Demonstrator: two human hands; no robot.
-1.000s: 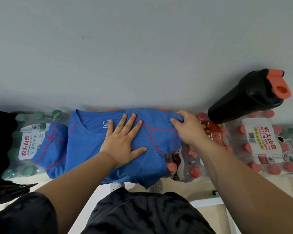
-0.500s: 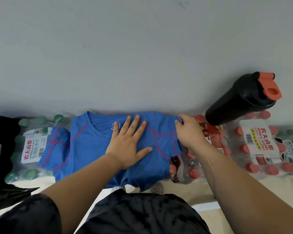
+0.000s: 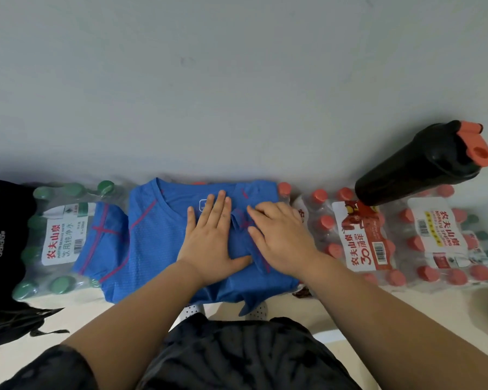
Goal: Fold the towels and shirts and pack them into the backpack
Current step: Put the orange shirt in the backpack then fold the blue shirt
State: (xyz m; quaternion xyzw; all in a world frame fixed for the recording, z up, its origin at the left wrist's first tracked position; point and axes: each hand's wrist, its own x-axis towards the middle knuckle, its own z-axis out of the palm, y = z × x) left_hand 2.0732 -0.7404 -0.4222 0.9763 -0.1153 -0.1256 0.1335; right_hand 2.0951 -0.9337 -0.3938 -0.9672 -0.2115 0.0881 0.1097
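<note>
A blue shirt (image 3: 155,249) with pink seams lies spread on top of shrink-wrapped bottle packs, its collar toward the wall. Its left sleeve (image 3: 102,243) hangs out over the green-capped pack. Its right sleeve is folded in over the body. My left hand (image 3: 212,240) lies flat on the middle of the shirt, fingers straight. Beside it, my right hand (image 3: 279,237) presses flat on the folded-in right sleeve. A black backpack (image 3: 3,249) with a white logo sits at the far left, partly cut off by the frame edge.
A pack of green-capped water bottles (image 3: 57,235) lies left under the shirt. Red-capped packs (image 3: 392,243) stretch to the right. A black shaker bottle (image 3: 423,164) with an orange lid stands on them. A grey wall rises right behind. Pale floor lies below.
My right hand has carried the shirt's right sleeve leftward over the body and now lies flat on it beside my left hand, which stayed in place.
</note>
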